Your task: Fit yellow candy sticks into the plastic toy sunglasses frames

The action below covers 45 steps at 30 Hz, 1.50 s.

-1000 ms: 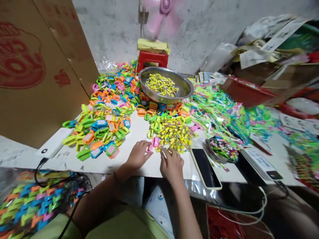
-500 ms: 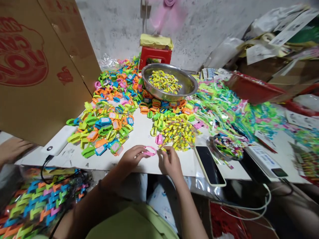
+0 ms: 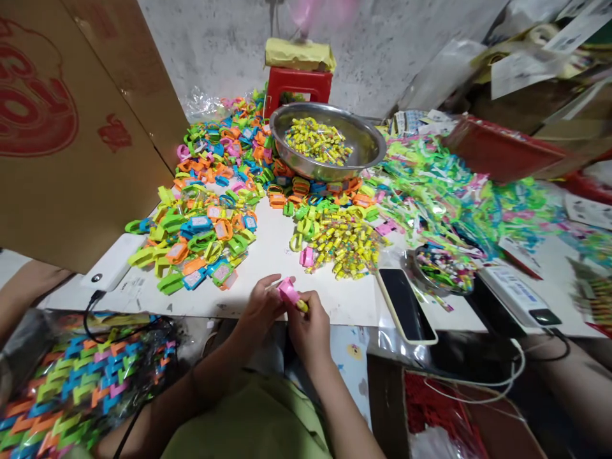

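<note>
Close together at the table's front edge, my two hands meet around a pink toy watch (image 3: 287,291). My left hand (image 3: 262,306) is closed on its band. My right hand (image 3: 310,322) pinches a small yellow wrapped candy (image 3: 302,306) against the watch; my fingers partly hide it. Just beyond lies a heap of yellow wrapped candies (image 3: 344,245), with a pink toy watch (image 3: 306,257) at its left edge. To the left is a pile of coloured toy watches (image 3: 196,236). A metal bowl (image 3: 329,171) with more yellow candies rests farther back.
A tall cardboard box (image 3: 95,127) stands at left, beside a white power bank (image 3: 112,261) and another person's hand (image 3: 41,277). At right lie a phone (image 3: 406,306), a small bowl of colourful pieces (image 3: 444,268) and another person's arm (image 3: 568,370). A red stool (image 3: 299,76) is behind.
My hands were apart, with the pink watch band in the left and the yellow candy in the right. They have come together, bringing candy and watch into contact. The view has shifted slightly.
</note>
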### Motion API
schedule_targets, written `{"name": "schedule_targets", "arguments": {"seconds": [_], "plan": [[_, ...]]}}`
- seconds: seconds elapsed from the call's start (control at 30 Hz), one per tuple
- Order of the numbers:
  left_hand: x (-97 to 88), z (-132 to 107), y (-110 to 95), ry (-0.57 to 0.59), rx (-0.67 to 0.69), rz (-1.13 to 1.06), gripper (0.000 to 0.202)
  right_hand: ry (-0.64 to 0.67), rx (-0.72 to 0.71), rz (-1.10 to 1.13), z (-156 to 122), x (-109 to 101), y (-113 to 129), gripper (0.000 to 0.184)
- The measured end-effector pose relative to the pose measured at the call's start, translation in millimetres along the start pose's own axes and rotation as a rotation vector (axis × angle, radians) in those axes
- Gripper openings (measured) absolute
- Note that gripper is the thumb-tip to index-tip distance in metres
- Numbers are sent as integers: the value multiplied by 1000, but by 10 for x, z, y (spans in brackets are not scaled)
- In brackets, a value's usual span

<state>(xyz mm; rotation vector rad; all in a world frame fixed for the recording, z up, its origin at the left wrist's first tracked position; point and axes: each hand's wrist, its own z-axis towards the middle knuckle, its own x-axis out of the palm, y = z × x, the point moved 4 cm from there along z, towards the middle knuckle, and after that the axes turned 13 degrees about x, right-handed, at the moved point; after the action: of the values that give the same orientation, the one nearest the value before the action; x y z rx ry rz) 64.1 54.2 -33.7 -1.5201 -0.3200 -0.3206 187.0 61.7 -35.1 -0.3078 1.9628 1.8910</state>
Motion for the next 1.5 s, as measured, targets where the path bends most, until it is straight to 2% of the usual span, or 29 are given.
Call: {"name": "schedule_targets", "arguments": {"seconds": [0.1, 0.2, 0.27, 0.33, 0.4, 0.5, 0.63, 0.83, 1.07, 1.13, 1.23, 1.4, 1.5], "plan": [[55, -10, -29, 86, 107, 96, 56, 50, -20, -79, -41, 23, -1, 11], [34, 10, -43, 102, 76, 155, 55, 112, -110, -131, -72, 39, 54, 5], [-13, 35, -82, 65, 41, 174, 54, 184, -178, -167, -98, 48, 98, 7], [-56, 61, -145, 63, 26, 205, 53, 279, -233, -173, -133, 45, 127, 17], [-97, 79, -222, 77, 47, 237, 54, 310, -243, -107, -153, -10, 133, 27], [-149, 79, -336, 111, 138, 408, 54, 203, -199, 9, -134, -164, 128, 26], [-169, 33, -425, 170, 263, 655, 42, 103, -211, -5, -98, -266, 196, 15], [-195, -10, -453, 186, 398, 752, 39, -19, -300, 29, -110, -248, 263, 9], [-175, -20, -499, 210, 509, 800, 36, -59, -389, 34, -128, -248, 317, 14], [-188, -15, -500, 184, 472, 802, 37, -44, -456, -8, -129, -242, 332, 15], [-224, -5, -468, 140, 316, 765, 39, 27, -525, -132, -134, -212, 319, 15], [-238, -26, -347, 106, 44, 598, 44, 69, -478, -392, -163, -198, 275, 4], [-248, -52, -260, 105, -58, 591, 46, 81, -436, -569, -184, -182, 279, 8]]}}
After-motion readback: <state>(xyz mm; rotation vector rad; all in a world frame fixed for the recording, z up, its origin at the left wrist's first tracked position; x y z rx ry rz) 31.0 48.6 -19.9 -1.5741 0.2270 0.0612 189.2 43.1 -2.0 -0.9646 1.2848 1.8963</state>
